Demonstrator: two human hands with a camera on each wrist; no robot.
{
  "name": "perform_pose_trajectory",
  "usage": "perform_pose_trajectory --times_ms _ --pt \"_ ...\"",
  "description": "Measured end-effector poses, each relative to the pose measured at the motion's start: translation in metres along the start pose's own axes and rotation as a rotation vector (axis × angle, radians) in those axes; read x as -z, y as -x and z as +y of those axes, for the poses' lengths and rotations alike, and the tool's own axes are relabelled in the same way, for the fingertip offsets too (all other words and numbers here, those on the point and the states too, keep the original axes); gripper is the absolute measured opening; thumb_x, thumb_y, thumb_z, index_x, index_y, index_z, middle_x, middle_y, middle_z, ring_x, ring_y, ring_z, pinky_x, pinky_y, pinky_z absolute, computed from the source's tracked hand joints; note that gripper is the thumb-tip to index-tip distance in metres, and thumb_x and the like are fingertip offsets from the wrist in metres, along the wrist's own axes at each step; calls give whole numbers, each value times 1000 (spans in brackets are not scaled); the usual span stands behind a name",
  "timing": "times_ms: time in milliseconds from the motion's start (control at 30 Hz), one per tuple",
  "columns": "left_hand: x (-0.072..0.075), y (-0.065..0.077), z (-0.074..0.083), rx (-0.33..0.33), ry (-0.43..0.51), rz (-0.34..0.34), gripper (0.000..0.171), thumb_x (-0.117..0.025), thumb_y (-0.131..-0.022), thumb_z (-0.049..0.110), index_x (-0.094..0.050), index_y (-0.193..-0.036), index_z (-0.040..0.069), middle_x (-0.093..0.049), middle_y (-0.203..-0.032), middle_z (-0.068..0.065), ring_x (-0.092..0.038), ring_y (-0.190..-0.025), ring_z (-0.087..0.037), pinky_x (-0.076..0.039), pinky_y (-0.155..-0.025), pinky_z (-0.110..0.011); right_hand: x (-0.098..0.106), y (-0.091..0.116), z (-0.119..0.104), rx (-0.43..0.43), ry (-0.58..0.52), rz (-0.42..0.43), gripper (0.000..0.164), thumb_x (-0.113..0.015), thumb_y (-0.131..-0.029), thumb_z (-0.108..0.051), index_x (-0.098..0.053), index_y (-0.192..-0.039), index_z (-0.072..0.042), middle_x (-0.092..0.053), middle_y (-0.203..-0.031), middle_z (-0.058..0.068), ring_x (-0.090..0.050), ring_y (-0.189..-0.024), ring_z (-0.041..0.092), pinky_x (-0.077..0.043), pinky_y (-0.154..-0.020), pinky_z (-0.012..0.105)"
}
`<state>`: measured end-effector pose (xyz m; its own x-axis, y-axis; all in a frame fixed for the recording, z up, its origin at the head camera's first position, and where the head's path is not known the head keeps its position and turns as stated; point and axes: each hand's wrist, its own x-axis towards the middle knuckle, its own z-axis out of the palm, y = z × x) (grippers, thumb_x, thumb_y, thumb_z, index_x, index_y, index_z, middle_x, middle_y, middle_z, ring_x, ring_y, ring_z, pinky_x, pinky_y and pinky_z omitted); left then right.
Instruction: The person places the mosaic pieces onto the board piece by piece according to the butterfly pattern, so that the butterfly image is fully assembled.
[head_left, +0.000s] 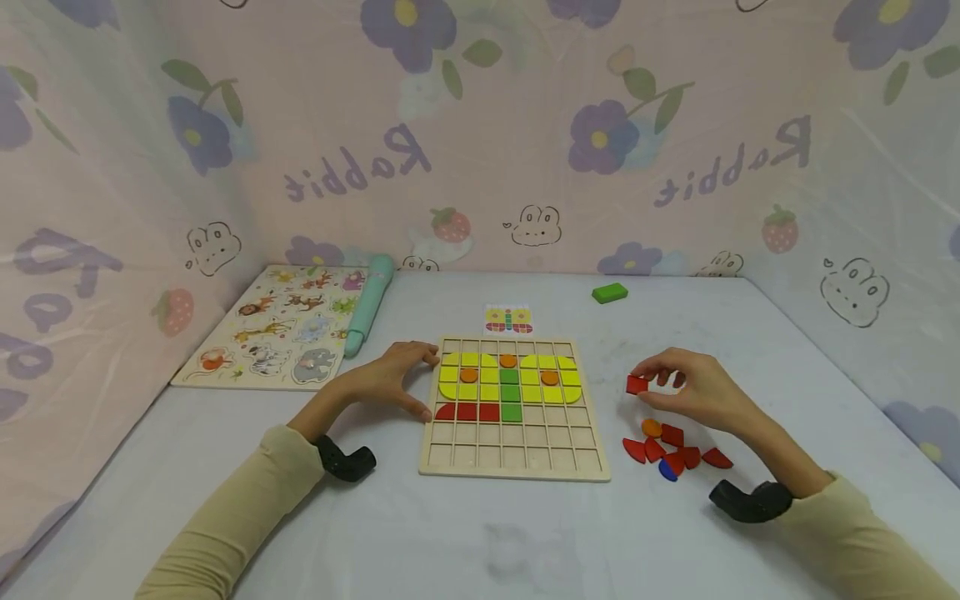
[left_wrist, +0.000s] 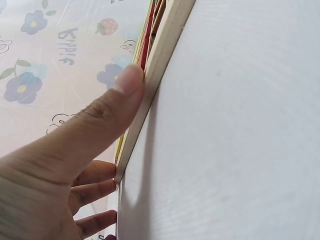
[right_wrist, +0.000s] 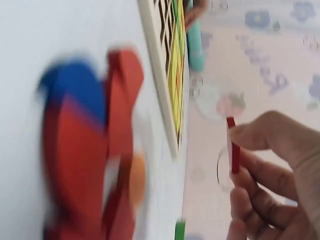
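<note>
A wooden grid board [head_left: 510,463] lies on the table, partly filled with yellow, orange, green and red tiles. My left hand [head_left: 386,379] rests at the board's left edge with thumb and fingers spread apart; in the left wrist view the thumb [left_wrist: 112,102] touches the board's side. Right of the board, my right hand [head_left: 701,387] pinches a red square tile [head_left: 637,384] between thumb and fingers. The same tile [right_wrist: 233,145] appears edge-on in the right wrist view. Below this hand is a loose pile of red tiles [head_left: 672,434], with an orange disc [head_left: 651,428] and a blue piece [head_left: 668,471].
A small pattern card [head_left: 508,320] showing a butterfly design lies behind the board. An animal puzzle board [head_left: 255,375] sits at the back left, with a mint-green tube-like object [head_left: 369,304] along its right side. Toward the back right is a green block [head_left: 610,292].
</note>
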<state>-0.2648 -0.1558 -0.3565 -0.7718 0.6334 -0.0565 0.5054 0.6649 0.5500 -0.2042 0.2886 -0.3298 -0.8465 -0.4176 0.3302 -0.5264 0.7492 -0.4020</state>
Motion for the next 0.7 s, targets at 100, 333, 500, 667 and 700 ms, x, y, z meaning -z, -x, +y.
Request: perform_pose_trajectory --times_ms 100,333,500,667,700 --pt "0 0 0 -2 -4 -1 82 -82 -65 45 -45 -129 9 -30 -149 -11 -18 -138 -33 -15 -111 -52 -12 -13 -19 -26 -38 -28 29 -78 -72 -10 -69 -99 -12 -64 -89 -6 -51 -78 12 -47 -66 25" --pt "0 0 1 -9 -3 -4 81 -82 -65 44 -46 -128 7 -31 -148 -14 -18 -137 -35 -16 -111 -53 -40 -35 -55 -3 -112 -54 27 -79 -72 -15 -70 -97 -14 -62 -87 -7 -51 -78 14 -45 -65 28" --pt "-1 -1 0 -10 -6 -3 81 -82 -65 43 -46 -128 7 -31 -148 -13 -19 -137 -34 -16 -111 -52 -55 -43 -68 -14 -168 -85 27 -78 -73 -17 -71 -98 -13 -63 -89 -6 -53 -76 16 -45 -63 25" --pt "-1 -1 0 -15 -8 -6 82 -82 -65 44 -46 -129 7 -31 -148 -13 -19 -137 -35 -16 -111 -53 -67 -46 -65 22 -224 -123 25 -78 -74 -14 -70 -97 -11 -65 -90 -4 -54 -72 15 -45 -61 23" --pt "-1 -1 0 -18 -12 -5 82 -82 -66 44 -46 -129 7 -31 -147 -14 -19 -137 -35 -16 -110 -53 -69 -46 -64 30 -231 -128 24 -78 -74 -13 -70 -97 -11 -65 -89 -4 -53 -71 15 -45 -61 23"
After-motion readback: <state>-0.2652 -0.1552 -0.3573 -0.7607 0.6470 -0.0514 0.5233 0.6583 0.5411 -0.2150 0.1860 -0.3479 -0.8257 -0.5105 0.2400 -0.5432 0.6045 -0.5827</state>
